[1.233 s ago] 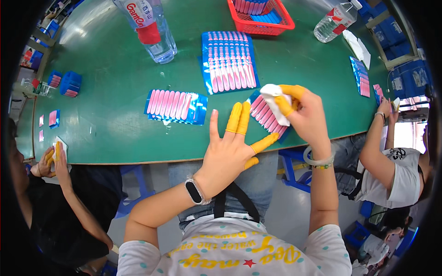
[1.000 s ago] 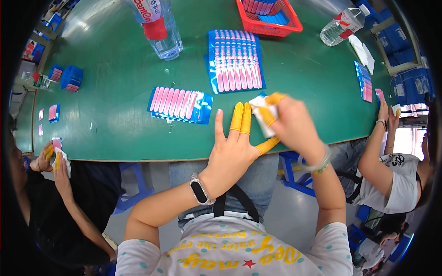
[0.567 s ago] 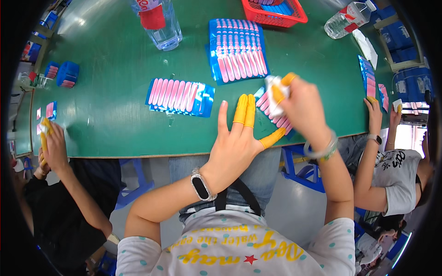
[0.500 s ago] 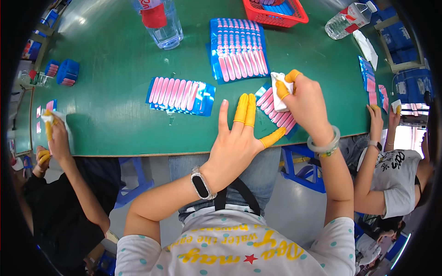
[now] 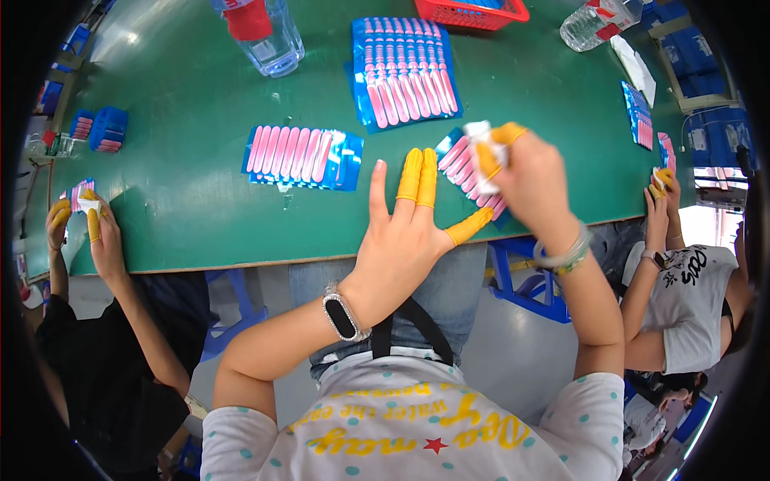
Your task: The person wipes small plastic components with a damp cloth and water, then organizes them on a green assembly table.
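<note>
Small white packet (image 5: 484, 152), a thin card or paper piece, sat pinched in the right hand (image 5: 533, 188), just above the near edge of the green table (image 5: 184, 184). Right fingers (image 5: 489, 160) wore yellow rubber finger cots and were closed on the packet's edge; the frame was blurred there, so exact contact points couldn't be read. Judged light, thin and bendy, probably slick-faced; the rubber cots should have given grip. Best hold looked like a pinch at one short edge, not the middle, to avoid creasing it.

Under that hand, a fanned blue-backed sheet of pink strips (image 5: 461, 160) lay flat on the table, touching the packet or just beneath it, can't tell which. Left hand (image 5: 401, 240) rested spread flat at the table's near edge, fingers splayed, holding nothing, with yellow cots on index, middle and thumb (image 5: 469, 227). Black-faced wristband (image 5: 343, 314) on the left wrist, beaded bracelet (image 5: 561, 255) on the right.

Further in on the table: a second blue sheet of pink strips (image 5: 301, 154) to the left of the left hand, a larger one (image 5: 405, 72) toward the far side. Clear plastic bottle with red label (image 5: 261, 32) and red plastic basket (image 5: 481, 12) at the far edge. Another person's hand (image 5: 100, 240) with yellow cots worked at the table's left end; another person's hands (image 5: 662, 188) at its right end.
</note>
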A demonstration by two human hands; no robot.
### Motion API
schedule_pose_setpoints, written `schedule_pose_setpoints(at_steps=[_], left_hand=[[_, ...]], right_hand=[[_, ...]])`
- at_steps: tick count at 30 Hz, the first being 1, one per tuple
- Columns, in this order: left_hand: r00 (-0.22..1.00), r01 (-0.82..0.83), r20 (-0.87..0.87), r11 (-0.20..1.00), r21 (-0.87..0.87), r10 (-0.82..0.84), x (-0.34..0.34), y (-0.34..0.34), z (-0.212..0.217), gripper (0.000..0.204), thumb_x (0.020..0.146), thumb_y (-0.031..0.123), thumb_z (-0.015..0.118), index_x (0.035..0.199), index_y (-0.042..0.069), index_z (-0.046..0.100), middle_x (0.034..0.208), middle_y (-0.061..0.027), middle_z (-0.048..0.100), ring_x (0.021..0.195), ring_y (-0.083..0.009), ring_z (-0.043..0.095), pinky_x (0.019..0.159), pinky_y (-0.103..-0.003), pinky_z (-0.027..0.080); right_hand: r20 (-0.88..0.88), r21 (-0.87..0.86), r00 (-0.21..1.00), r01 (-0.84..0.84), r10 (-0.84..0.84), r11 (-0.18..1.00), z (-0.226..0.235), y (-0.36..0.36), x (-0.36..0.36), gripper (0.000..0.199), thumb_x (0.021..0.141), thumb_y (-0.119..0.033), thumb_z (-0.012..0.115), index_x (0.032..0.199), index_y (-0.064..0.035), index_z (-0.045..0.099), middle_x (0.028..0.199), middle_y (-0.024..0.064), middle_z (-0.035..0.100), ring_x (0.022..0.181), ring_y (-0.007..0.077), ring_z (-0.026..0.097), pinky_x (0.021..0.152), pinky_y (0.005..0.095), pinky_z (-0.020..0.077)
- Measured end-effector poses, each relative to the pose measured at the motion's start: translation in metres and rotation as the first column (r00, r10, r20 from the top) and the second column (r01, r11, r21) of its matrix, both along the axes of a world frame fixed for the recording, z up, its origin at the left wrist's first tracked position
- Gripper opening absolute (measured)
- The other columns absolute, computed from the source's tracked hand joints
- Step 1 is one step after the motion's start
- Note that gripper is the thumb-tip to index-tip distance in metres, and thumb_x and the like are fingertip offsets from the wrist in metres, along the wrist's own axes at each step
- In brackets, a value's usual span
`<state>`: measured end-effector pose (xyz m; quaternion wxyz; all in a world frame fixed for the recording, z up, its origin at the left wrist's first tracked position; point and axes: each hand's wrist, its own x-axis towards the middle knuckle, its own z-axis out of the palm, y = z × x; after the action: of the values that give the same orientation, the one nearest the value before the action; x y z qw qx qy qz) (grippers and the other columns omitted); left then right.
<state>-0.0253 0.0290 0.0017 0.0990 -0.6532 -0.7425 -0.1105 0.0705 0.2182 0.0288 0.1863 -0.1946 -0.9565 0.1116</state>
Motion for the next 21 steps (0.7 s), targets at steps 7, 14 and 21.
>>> schedule_pose_setpoints(at_steps=[7,14,21], left_hand=[[1.0,0.015,-0.014,0.997,-0.072,-0.016,-0.002,-0.003,-0.002,0.058,0.084,0.031,0.066,0.139,0.019,0.054,0.141,-0.0336,0.047,0.137,-0.039,0.043,0.113,-0.07,0.015],[1.0,0.019,0.013,0.999,-0.041,-0.019,0.0,0.0,-0.001,0.055,0.084,0.029,0.065,0.136,0.016,0.055,0.143,-0.0338,0.045,0.137,-0.0389,0.043,0.113,-0.07,0.015],[0.999,0.002,0.049,0.998,-0.06,0.001,0.0,-0.002,0.0,0.057,0.083,0.032,0.068,0.137,0.02,0.056,0.142,-0.034,0.046,0.134,-0.0386,0.045,0.113,-0.07,0.015]], right_hand=[[0.008,0.077,0.999,0.047,-0.047,0.996,0.0,0.006,0.005,0.024,0.078,-0.02,0.077,0.093,-0.0048,0.067,0.083,0.0121,0.066,0.071,0.0307,0.066,0.06,0.0391,0.0532],[0.029,0.069,0.999,0.039,-0.041,0.997,0.003,0.001,0.024,0.024,0.079,-0.02,0.077,0.098,-0.0071,0.068,0.087,0.0104,0.066,0.069,0.0288,0.067,0.059,0.0385,0.054],[-0.042,0.025,0.999,-0.029,0.03,0.999,0.002,-0.006,0.034,0.024,0.079,-0.015,0.077,0.098,-0.004,0.066,0.086,0.0126,0.066,0.069,0.0309,0.066,0.058,0.0394,0.0527]])
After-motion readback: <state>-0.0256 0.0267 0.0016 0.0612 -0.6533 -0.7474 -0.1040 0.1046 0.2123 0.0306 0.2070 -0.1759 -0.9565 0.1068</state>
